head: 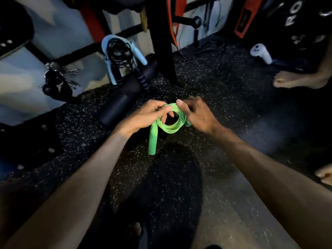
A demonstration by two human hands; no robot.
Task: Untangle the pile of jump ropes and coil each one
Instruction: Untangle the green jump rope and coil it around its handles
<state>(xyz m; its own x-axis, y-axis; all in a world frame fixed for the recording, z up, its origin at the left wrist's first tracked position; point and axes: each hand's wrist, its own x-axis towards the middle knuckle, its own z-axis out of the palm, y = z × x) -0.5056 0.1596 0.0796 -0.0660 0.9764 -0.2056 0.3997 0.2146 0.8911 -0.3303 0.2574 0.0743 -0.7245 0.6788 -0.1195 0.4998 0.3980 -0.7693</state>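
A green jump rope [170,127] is wound into a small round coil above the dark speckled floor. One green handle [152,141] hangs down from the coil's left side. My left hand [149,115] grips the coil's left edge with fingers through the loop. My right hand [195,114] pinches the coil's top and right side, hiding the other handle. Further back on the left lie a coiled black rope with dark striped handles [124,56] and a light blue rope with light blue handles [138,54], bundled together.
A black foam roller [124,97] lies just behind my left hand. A black rack post [165,40] rises behind the coil. A bunch of keys [55,76] rests at left. Another person's bare feet [298,79] stand at right, near a white bottle [260,53].
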